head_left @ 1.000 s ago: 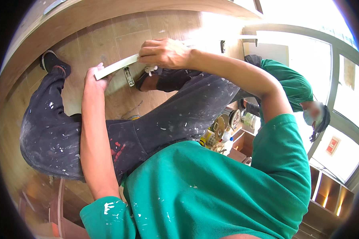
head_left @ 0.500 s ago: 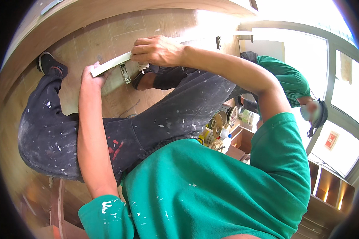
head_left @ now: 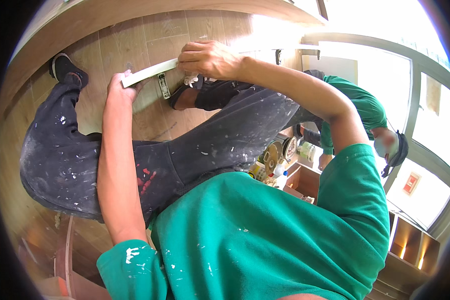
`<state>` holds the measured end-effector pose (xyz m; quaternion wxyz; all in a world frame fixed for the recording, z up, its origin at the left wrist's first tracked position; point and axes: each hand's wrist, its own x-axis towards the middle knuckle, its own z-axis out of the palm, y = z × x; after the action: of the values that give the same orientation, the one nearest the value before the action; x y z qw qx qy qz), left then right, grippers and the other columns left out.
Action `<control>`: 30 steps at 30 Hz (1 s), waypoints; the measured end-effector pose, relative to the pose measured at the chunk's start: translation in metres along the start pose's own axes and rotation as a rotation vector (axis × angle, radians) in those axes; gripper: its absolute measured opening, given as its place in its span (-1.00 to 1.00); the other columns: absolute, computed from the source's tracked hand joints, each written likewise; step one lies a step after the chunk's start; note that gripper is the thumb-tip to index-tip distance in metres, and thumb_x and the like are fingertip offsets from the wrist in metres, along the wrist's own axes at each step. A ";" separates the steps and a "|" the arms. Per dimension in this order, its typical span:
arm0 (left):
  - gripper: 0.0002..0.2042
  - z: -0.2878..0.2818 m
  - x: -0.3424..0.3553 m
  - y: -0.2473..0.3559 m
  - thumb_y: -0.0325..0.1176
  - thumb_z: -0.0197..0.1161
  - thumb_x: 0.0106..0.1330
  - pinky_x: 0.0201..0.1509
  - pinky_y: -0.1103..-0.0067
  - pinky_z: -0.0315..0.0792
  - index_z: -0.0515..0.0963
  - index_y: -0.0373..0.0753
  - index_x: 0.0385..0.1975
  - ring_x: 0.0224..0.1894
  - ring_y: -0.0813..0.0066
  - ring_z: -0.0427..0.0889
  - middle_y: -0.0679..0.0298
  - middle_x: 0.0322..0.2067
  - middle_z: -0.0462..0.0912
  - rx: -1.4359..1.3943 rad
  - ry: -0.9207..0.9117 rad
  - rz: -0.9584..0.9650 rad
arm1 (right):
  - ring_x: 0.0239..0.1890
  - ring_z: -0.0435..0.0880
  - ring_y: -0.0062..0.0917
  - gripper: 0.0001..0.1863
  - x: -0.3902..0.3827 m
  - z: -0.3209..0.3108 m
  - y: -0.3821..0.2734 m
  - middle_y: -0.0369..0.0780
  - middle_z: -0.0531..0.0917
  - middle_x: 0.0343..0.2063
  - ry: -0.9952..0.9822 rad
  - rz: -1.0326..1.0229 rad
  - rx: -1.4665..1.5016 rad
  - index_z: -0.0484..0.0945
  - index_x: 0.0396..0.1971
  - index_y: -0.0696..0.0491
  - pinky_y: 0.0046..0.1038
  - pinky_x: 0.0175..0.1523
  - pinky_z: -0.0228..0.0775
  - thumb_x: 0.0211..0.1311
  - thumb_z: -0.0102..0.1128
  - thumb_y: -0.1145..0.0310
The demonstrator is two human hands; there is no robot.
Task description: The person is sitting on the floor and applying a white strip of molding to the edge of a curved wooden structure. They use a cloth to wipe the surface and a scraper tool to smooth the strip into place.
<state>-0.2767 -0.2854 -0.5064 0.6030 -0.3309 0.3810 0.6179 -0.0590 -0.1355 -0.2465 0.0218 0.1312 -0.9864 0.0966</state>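
A narrow white strip (head_left: 152, 72) is held above the wood-plank floor (head_left: 127, 42), out in front of the person's body. The fingers of the left hand (head_left: 119, 88) are clamped around its near end, while the right hand (head_left: 212, 59) has its fingers curled over the upper side farther along, hiding that stretch. Just below the strip, between the hands, sits a metal fitting (head_left: 163, 86); whether it is fastened on cannot be told. A dark shoe (head_left: 181, 95) and the paint-spotted trousers (head_left: 235, 122) lie beneath the right forearm, and a long wooden panel (head_left: 110, 19) curves across the top. To the right, a co-worker (head_left: 355, 95) in green bends near a brown disc (head_left: 271, 157). The strip's long axis slants gently upward from left to right, its squared end pointing left; beyond the right hand, glare obscures its course.
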 end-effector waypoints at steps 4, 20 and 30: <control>-0.61 0.018 -0.022 -0.006 -0.46 -0.04 0.60 0.34 -0.30 0.46 0.11 -0.70 0.18 0.16 -0.41 0.53 -0.36 0.13 0.42 0.024 0.014 0.049 | 0.01 0.62 -0.43 -0.78 0.010 0.007 -0.005 -0.32 0.62 -0.19 0.034 -0.003 -0.004 0.66 -0.16 0.05 -0.40 0.09 0.66 0.21 0.27 0.35; -0.61 0.008 -0.004 -0.005 -0.47 -0.04 0.57 0.40 -0.31 0.39 0.15 -0.70 0.19 0.22 -0.45 0.48 -0.42 0.18 0.39 -0.029 -0.005 0.021 | -0.01 0.63 -0.41 -0.81 0.001 -0.004 0.002 -0.28 0.63 -0.22 -0.019 0.063 0.037 0.66 -0.19 0.08 -0.38 0.02 0.69 0.20 0.28 0.40; -0.65 0.012 -0.008 -0.006 -0.48 -0.05 0.57 0.39 -0.32 0.38 0.17 -0.66 0.16 0.18 -0.43 0.50 -0.38 0.14 0.41 -0.010 0.006 0.006 | -0.02 0.64 -0.41 -0.77 0.001 0.003 0.001 -0.28 0.63 -0.21 0.010 0.025 0.023 0.67 -0.17 0.07 -0.35 0.05 0.68 0.18 0.26 0.36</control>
<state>-0.2694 -0.2789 -0.4938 0.5983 -0.3344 0.3807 0.6207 -0.0602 -0.1357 -0.2493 0.0240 0.1187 -0.9866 0.1090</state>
